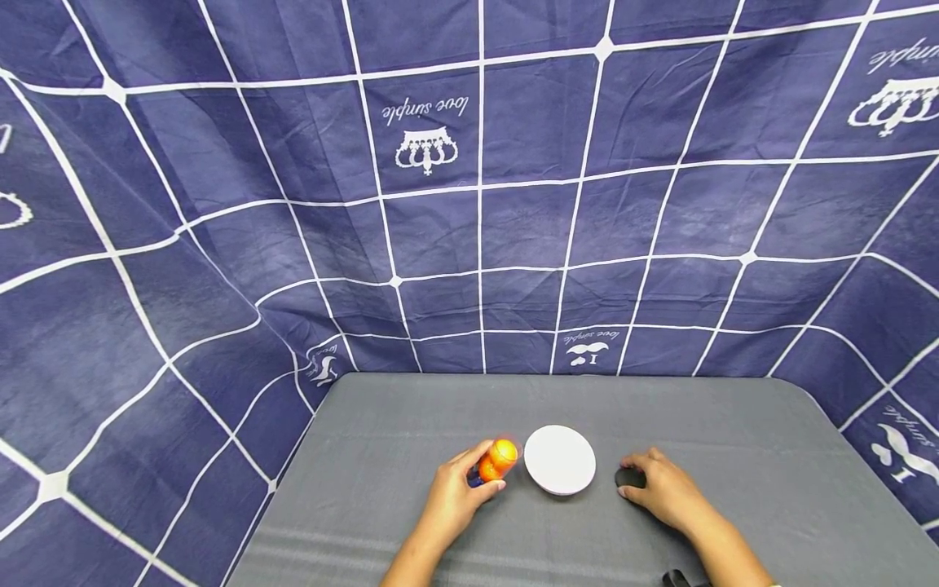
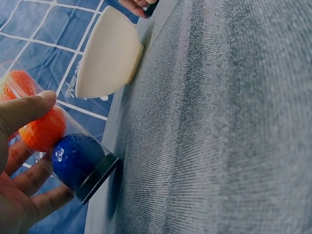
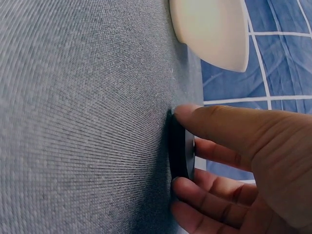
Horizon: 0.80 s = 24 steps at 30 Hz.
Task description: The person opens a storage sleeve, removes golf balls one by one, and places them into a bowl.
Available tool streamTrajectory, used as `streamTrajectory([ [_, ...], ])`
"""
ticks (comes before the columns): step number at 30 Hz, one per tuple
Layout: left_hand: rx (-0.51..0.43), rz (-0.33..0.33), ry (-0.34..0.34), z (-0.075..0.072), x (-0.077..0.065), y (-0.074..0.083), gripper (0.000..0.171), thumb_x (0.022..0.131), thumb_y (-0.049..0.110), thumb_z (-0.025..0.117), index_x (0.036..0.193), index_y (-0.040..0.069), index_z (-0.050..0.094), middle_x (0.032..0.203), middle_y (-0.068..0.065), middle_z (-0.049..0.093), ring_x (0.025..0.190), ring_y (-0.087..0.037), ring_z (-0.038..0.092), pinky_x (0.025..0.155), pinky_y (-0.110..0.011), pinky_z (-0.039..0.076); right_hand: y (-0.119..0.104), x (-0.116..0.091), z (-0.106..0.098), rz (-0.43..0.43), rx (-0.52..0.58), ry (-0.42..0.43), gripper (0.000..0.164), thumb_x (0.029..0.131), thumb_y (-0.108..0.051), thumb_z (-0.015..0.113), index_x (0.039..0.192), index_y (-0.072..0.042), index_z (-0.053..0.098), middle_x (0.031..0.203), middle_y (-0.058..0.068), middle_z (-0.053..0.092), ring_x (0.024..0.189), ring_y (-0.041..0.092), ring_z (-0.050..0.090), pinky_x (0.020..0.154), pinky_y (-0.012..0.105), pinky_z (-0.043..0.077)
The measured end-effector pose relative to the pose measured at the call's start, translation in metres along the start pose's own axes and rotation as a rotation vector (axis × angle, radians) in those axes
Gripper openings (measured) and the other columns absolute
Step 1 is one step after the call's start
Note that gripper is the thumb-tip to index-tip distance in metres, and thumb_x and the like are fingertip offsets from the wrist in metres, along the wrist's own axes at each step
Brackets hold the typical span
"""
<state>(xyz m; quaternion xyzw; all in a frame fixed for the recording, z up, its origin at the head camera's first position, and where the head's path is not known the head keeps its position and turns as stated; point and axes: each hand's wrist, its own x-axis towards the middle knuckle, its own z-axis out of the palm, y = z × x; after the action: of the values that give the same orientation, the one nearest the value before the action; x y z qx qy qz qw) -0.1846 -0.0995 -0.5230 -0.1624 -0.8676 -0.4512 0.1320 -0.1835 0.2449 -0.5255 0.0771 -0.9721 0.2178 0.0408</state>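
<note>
My left hand (image 1: 451, 496) grips a clear plastic tube (image 2: 100, 148) between thumb and fingers. Inside the tube are two orange balls (image 2: 44, 129) and, nearest its black base (image 2: 99, 178), a dark blue ball (image 2: 78, 161). In the left wrist view the tube is tilted, its base close over the grey cloth. My right hand (image 1: 666, 489) pinches the edges of a black round lid (image 3: 181, 148) right at the table surface. Between the hands stands a white bowl (image 1: 560, 460), just right of the tube in the head view.
A grey cloth covers the table (image 1: 411, 416). Blue curtains (image 1: 528, 228) with white grid lines rise behind it and at both sides. Near the right forearm, a small black object (image 1: 676, 578) shows at the bottom edge of the head view.
</note>
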Motion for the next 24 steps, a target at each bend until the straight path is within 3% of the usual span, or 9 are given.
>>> streamTrajectory([
  [8,0.017,0.008,0.003,0.0005,0.0003,-0.0006,0.056,0.074,0.014,0.089,0.126,0.017,0.069,0.114,-0.006,0.075,0.097,-0.014,0.068,0.083,-0.038,0.06,-0.002,-0.0006,-0.0024,0.02,0.022,-0.011,0.043,0.076,-0.03,0.086,0.112,-0.01,0.072,0.095,0.004,0.06,0.086,0.02,0.063,0.075,0.043,0.051],
  [13,0.011,-0.007,0.01,0.0,0.0007,0.0005,0.056,0.074,0.012,0.089,0.126,0.014,0.069,0.115,-0.008,0.074,0.098,-0.017,0.069,0.083,-0.038,0.06,-0.0033,0.0012,-0.0041,0.026,0.044,0.02,0.04,0.083,-0.032,0.081,0.113,-0.007,0.071,0.094,0.005,0.061,0.083,0.019,0.061,0.073,0.042,0.05],
  [19,0.018,-0.044,0.007,0.0001,0.0022,0.0021,0.056,0.075,0.016,0.089,0.127,0.017,0.069,0.116,-0.006,0.074,0.099,-0.017,0.069,0.085,-0.034,0.059,-0.0048,0.0018,-0.0055,0.027,0.066,0.109,0.033,0.087,-0.023,0.077,0.114,-0.006,0.072,0.095,0.005,0.062,0.079,0.013,0.056,0.067,0.033,0.045],
  [24,0.005,-0.079,0.009,0.0013,0.0036,0.0025,0.057,0.074,0.016,0.089,0.128,0.014,0.069,0.118,-0.006,0.074,0.1,-0.017,0.068,0.085,-0.031,0.058,-0.0092,0.0009,-0.0064,-0.004,0.063,0.209,0.034,0.087,-0.019,0.077,0.118,-0.007,0.071,0.104,0.007,0.066,0.086,0.017,0.062,0.071,0.037,0.05],
])
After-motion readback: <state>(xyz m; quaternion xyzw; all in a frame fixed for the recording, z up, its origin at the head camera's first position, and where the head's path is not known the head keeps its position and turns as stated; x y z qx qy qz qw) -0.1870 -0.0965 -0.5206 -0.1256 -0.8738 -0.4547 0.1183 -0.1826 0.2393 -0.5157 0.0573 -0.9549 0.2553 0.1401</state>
